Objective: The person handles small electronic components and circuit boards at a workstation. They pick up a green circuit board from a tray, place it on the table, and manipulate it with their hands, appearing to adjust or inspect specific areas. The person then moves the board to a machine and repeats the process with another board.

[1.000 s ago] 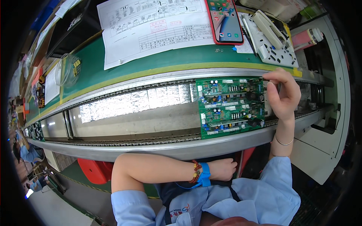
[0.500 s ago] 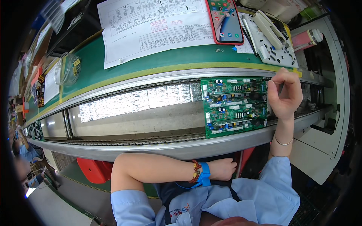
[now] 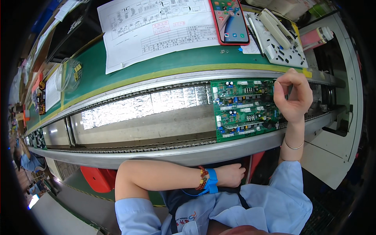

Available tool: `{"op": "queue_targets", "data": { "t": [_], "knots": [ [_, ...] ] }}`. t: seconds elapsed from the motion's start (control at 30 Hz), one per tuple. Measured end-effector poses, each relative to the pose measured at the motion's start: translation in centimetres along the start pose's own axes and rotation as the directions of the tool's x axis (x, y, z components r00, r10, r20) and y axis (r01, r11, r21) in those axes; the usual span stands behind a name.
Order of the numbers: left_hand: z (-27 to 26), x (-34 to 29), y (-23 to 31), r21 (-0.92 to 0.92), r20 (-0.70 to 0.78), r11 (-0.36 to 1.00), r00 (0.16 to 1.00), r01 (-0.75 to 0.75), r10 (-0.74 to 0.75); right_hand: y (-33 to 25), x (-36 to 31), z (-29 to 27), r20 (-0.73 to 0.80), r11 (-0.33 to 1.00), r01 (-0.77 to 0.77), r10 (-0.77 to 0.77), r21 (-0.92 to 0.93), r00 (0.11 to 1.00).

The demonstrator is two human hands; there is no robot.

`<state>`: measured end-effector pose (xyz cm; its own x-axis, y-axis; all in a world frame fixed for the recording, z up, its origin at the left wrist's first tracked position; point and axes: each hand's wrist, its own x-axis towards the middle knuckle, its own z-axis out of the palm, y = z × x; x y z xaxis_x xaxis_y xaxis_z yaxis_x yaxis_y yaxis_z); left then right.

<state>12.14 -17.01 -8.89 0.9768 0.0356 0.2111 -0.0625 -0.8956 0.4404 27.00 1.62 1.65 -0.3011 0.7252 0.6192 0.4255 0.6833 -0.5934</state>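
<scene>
A green circuit board panel (image 3: 237,107), crowded with capacitors, connectors and small parts, lies across the two rails of the conveyor. My right hand (image 3: 294,98) is over the board's right end, its thumb and fingers curled into a ring with the tips pressed together at the upper right corner. Whatever may be between those fingertips is hidden. Down at my lap, in front of the near rail, rests my left hand (image 3: 232,175), curled closed with nothing visible in it. A bead bracelet and a blue wrist strap (image 3: 212,181) circle that wrist.
Beyond the far rail (image 3: 156,80), the green bench holds printed sheets (image 3: 156,43), a red-edged phone (image 3: 231,23), a white tray (image 3: 282,55) of small black parts and a clear round container (image 3: 68,76). A red stool (image 3: 98,179) stands below the near rail.
The board has slid slightly right along the rails, and its right end is now under my right fingertips. My left hand stays put. The whole view has shifted a little.
</scene>
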Motion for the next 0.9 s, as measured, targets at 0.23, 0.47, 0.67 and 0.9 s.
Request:
{"op": "queue_targets", "data": {
  "t": [0.23,0.47,0.67,0.9],
  "knots": [
    [-0.1,0.0,0.0,0.009,0.006,1.0,1.0,-0.004,0.004,0.0,-0.1,-0.1,-0.013,1.0,-0.01,0.01,-0.006,1.0],
    [0.2,0.1,0.0,-0.002,-0.011,1.0,1.0,0.0,0.0,-0.1,-0.1,-0.1,-0.016,1.0,0.026,-0.026,-0.011,1.0],
    [0.0,0.1,-0.3,0.001,-0.024,1.0,1.0,0.001,-0.001,-0.2,0.0,-0.6,-0.05,0.999,0.05,-0.05,0.0,0.998],
    [-0.5,0.3,-1.1,0.085,0.025,0.995,0.999,-0.044,0.042,-1.0,0.4,-0.7,-0.182,0.996,-0.035,0.019,-0.085,0.983]
  ]
}}
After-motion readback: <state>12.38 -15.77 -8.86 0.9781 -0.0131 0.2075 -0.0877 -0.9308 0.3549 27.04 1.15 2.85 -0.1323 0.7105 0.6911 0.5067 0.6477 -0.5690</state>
